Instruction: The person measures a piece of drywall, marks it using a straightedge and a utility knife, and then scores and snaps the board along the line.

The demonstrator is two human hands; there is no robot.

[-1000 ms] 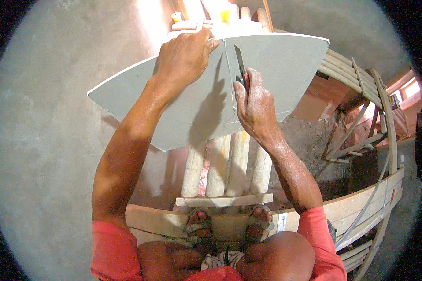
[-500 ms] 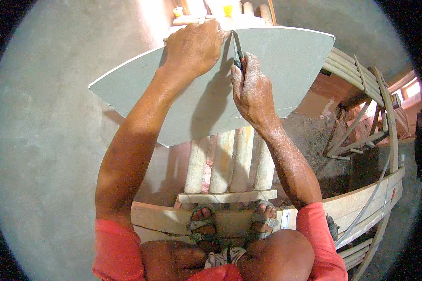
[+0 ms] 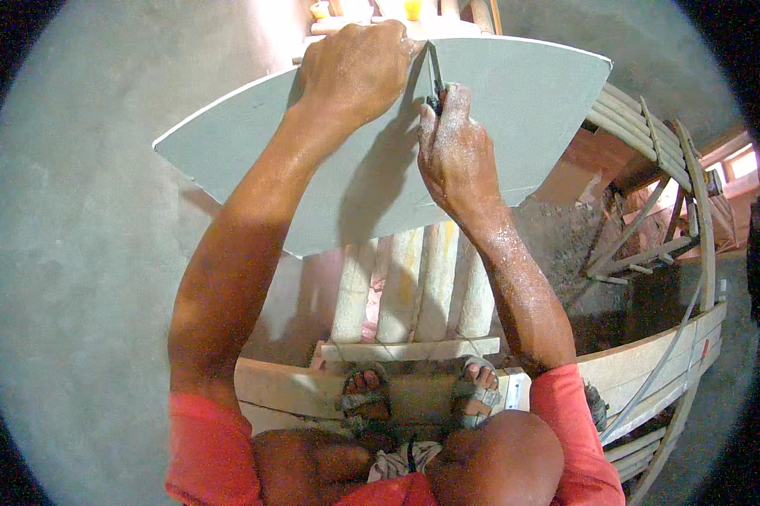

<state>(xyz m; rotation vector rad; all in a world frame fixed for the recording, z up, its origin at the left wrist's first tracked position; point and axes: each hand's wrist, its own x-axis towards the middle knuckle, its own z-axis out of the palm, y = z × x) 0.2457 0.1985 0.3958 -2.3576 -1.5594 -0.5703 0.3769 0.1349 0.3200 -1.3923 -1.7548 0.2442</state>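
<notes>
A grey sheet of plasterboard point(image 3: 515, 126) with a pale cut edge lies across bamboo poles in front of me. My left hand point(image 3: 355, 72) is closed over its far edge; the fingertips are hidden. In my right hand point(image 3: 460, 160), dusted white, is a utility knife point(image 3: 436, 80) with a dark handle and a long blade. The blade's tip meets the far edge of the sheet, just right of my left hand. Shadows of hand and blade fall on the sheet's face.
Bamboo poles point(image 3: 399, 295) and a wooden plank point(image 3: 296, 384) lie under my sandalled feet point(image 3: 364, 392). Scaffold timbers point(image 3: 707, 211) stand at the right above a lower floor. A grey wall point(image 3: 76, 211) rises at left. A yellow container point(image 3: 412, 10) sits beyond the sheet.
Both hands, the knife and the plasterboard's far edge appear slightly higher in view. The knife's tip is a little farther right, still at the edge.
</notes>
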